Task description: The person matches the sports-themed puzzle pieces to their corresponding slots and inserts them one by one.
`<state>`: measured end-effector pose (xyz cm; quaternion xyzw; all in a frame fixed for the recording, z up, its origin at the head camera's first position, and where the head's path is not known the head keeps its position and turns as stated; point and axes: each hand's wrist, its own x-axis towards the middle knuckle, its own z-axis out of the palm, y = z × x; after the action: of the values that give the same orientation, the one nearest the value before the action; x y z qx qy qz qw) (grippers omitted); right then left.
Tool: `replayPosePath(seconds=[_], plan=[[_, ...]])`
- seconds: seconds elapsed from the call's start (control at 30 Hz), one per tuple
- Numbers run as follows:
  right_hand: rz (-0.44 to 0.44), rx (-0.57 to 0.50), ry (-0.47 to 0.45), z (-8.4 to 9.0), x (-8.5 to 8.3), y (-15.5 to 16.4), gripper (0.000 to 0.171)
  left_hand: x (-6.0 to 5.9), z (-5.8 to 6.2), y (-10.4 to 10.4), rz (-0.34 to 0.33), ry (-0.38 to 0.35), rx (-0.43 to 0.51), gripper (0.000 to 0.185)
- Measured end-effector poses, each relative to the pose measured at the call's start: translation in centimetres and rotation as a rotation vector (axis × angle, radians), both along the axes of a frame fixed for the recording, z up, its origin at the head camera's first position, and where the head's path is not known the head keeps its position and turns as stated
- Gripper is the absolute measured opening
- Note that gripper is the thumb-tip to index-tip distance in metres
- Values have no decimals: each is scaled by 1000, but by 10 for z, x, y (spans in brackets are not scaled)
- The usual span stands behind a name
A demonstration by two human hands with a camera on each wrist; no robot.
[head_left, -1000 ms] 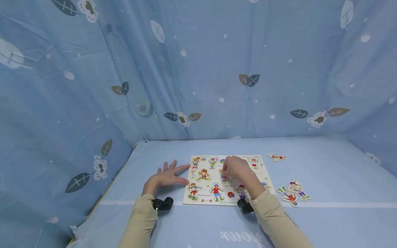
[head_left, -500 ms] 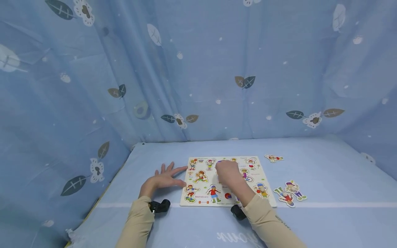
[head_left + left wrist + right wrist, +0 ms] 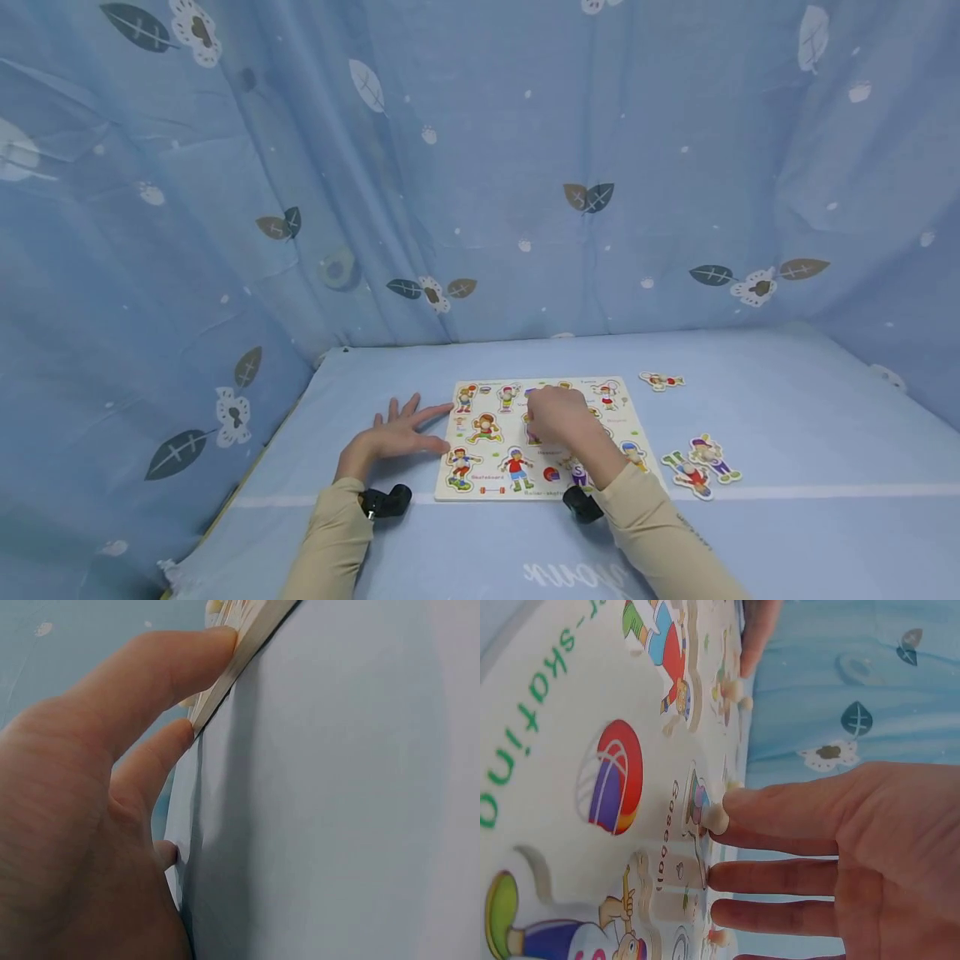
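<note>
A white wooden peg puzzle board (image 3: 487, 456) with cartoon sports figures lies on the table. My left hand (image 3: 395, 434) is spread at its left side; in the left wrist view, the thumb (image 3: 172, 664) and a finger (image 3: 161, 754) touch the board's edge. My right hand (image 3: 562, 417) is over the middle of the board. In the right wrist view, its thumb and forefinger pinch the round knob of a puzzle piece (image 3: 697, 801) near the word "Baseball", while the other fingers extend toward the board. The back of the right hand hides much of this piece in the head view.
Two loose puzzle pieces, one with green-sleeved arms (image 3: 688, 475) and one with a purple cap (image 3: 715, 458), lie right of the board. Another loose piece (image 3: 662, 382) lies farther back. A blue patterned curtain (image 3: 480, 167) hangs behind the table (image 3: 810, 433).
My right hand has shifted slightly over the same middle area of the board, first leftward, then a little back right. The left hand stays at the board's edge. The head view has shifted slightly.
</note>
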<state>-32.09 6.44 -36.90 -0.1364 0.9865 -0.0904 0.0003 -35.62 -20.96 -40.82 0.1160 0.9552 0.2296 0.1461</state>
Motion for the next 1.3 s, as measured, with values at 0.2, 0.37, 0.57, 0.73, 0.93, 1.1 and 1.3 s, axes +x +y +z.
replayPosePath(seconds=[0.2, 0.37, 0.57, 0.73, 0.93, 1.1, 1.3], plan=[[4, -23, -11, 1, -6, 11, 12, -3, -5, 2, -12, 3, -4, 86], [6, -37, 32, 6, -12, 20, 11, -4, -6, 3, -10, 8, -6, 86], [17, -55, 43, 12, -16, 29, 16, -5, -7, 0, 0, 6, -17, 85], [2, -84, 66, 15, -20, 38, 19, -5, -7, -2, -3, 3, -17, 85], [13, -121, 75, 18, -27, 46, 30, -4, -4, -5, -3, 7, -20, 84], [5, -144, 84, 21, -32, 58, 32, -3, -3, -4, -6, 20, -15, 85], [-25, -186, 93, 20, -37, 85, 37, 0, -1, 0, 1, 21, -21, 86]])
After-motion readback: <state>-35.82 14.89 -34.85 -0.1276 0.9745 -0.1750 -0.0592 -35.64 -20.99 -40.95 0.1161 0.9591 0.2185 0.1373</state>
